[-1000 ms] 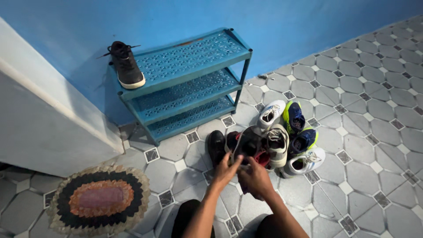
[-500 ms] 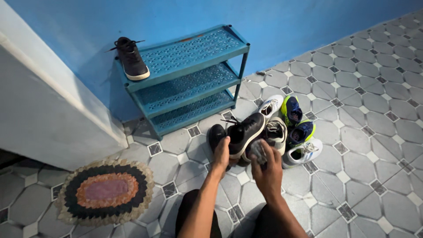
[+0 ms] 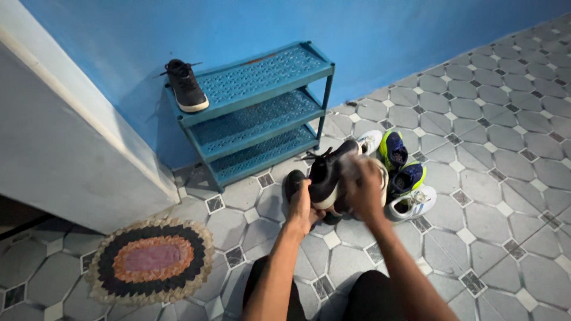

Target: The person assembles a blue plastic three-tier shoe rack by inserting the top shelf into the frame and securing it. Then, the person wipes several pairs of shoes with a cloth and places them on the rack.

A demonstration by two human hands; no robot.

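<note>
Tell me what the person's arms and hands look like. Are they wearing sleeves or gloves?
Both forearms are bare, with no sleeves showing up to the picture's bottom edge. The left hand and right hand wear no gloves. I see no watch, bracelet or ring, though the right hand is blurred. Dark trousers cover the legs below.

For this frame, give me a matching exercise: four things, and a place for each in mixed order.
Things:
1. black sneaker with white sole
2. black shoe
3. oval rug
4. white sneaker

Places:
A. floor tiles, by the white wall
B. shoe rack's top shelf, left end
C. right edge of the shoe pile
D. lifted in the hands

Pairs: 1-B, 2-D, 3-A, 4-C
</note>
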